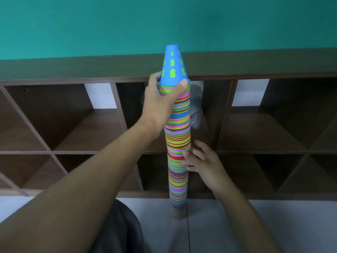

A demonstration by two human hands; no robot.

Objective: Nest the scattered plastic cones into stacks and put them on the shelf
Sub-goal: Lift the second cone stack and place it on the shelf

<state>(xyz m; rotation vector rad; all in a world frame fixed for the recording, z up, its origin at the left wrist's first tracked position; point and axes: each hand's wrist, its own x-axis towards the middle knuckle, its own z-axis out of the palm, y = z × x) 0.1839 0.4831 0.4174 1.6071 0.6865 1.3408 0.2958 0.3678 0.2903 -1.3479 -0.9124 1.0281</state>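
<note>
While the tall stack of cones (177, 143) is standing upright on the pale floor (237, 225) in front of the shelf (73, 125), both hands are steadying it. The left hand (160, 105) is gripping the stack near its top: the thumb (180, 88) is curling across the front just under the rim of the topmost blue cone (173, 64), and the other fingers are wrapping round the far side, mostly hidden. The right hand (204, 161) is resting against the right side of the stack about halfway down, its fingers loosely bent and spread, fingertips touching the coloured rims rather than closing round them.

The stack is looking like a narrow ribbed column, made of many thin plastic rims in pink, green, yellow, blue, red and purple, tightly nested. It is leaning very slightly and is tapering toward the floor in this wide view. The blue cone on top is smooth and matte, with a flat cut-off tip and rows of rounded slots through which green is showing.

Behind it, the shelf is dark brown wood-grain board, divided into square open compartments in two rows. A crumpled clear plastic bag (197, 106) is sitting in the upper compartment directly behind the stack. Above the shelf, a flat teal wall (164, 21) is filling the view. A dark grey fabric-covered knee (118, 229) is showing at the bottom.
</note>
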